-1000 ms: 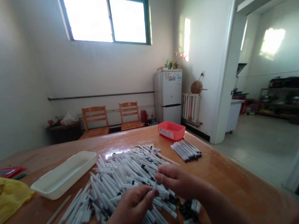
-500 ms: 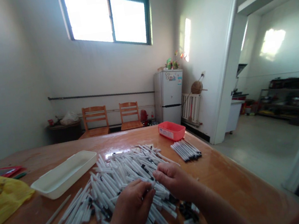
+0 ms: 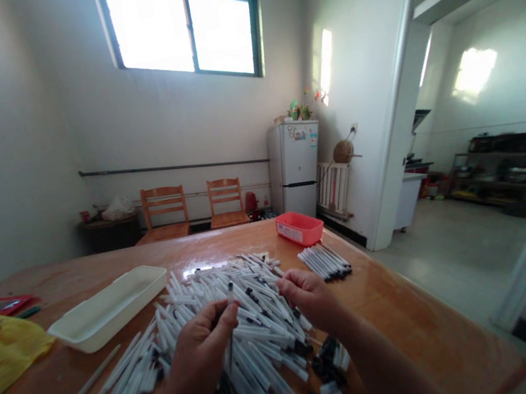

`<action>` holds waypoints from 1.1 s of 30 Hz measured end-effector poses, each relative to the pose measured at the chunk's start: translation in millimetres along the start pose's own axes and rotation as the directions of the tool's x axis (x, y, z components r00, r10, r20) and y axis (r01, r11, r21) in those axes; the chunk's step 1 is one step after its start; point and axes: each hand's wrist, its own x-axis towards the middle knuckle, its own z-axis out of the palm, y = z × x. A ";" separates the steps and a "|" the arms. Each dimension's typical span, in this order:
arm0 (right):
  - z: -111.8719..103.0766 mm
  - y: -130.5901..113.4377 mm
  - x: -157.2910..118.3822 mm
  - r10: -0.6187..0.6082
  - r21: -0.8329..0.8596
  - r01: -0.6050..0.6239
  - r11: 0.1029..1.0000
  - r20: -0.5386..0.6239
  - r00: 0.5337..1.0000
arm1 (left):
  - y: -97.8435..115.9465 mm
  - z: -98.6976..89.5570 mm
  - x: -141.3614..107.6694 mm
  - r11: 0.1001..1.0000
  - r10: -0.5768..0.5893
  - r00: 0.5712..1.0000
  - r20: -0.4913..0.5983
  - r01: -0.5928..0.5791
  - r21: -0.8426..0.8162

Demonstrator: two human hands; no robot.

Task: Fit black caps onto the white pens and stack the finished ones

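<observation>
The left hand (image 3: 199,347) is curled up tight with its fingers pinched together, and the right hand (image 3: 309,297) sits near it, bent down at the wrist with its fingers loose.

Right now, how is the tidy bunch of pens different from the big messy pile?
The tidy bunch is much smaller than the big pile. The bunch's pens lie side by side, pointing one way, while the pile's pens cross in every direction. The left hand and right hand are at the pile, not the bunch. Both are white pens with dark ends, lying on the orange table.
</observation>
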 end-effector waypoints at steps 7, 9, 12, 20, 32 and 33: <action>11.3 12.6 -0.3 -0.062 -0.413 0.086 0.907 0.070 0.996 | -14.1 -6.3 10.6 0.969 -0.093 0.973 -0.211 0.040 -0.244; 15.0 10.9 -1.7 -0.069 -0.496 0.118 0.860 0.117 0.991 | -14.6 -6.4 11.6 0.968 -0.080 0.966 -0.248 0.017 -0.249; 19.3 8.4 -2.0 -0.066 -0.574 0.147 0.805 0.159 0.985 | -13.9 -6.7 12.6 0.964 -0.078 0.956 -0.282 0.001 -0.265; 24.5 11.5 2.7 -0.028 -0.610 0.138 0.780 0.187 0.982 | -16.8 -9.3 15.7 0.954 -0.141 0.938 -0.317 0.043 -0.297; 21.2 11.9 4.0 -0.076 -0.562 0.176 0.808 0.196 0.978 | -18.9 -12.2 16.2 0.943 -0.177 0.928 -0.327 0.065 -0.327; 19.2 10.5 3.2 -0.085 -0.550 0.183 0.815 0.198 0.977 | -19.0 -12.2 16.3 0.944 -0.172 0.930 -0.326 0.061 -0.325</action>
